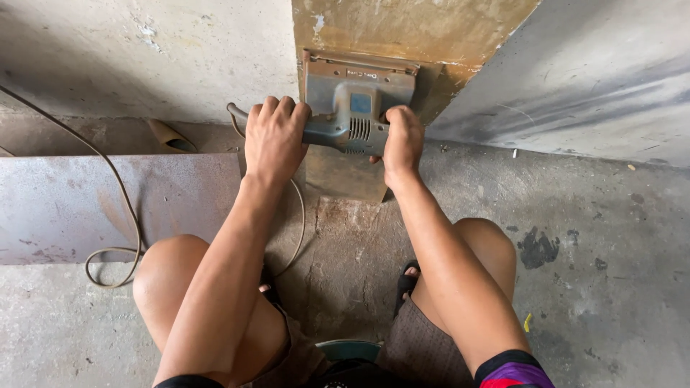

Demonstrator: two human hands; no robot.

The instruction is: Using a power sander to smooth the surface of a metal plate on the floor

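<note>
We've got the sander gripped in both hands — left hand on rear handle, right hand at body; rigid, probably weighty, flat on the metal plate.

Both arms reach forward, left hand and right hand each clenched in a grip.

One sander sits at the far middle, with one cord looping off to the left. Two hands are on it: the left hand and the right hand. One brown board stands upright behind the sander. Two grey metal sheets show, one flat sheet at the left and one leaning sheet at the far right. Two knees and two sandalled feet show near the middle. One small yellow scrap lies on the floor at the near right.
</note>
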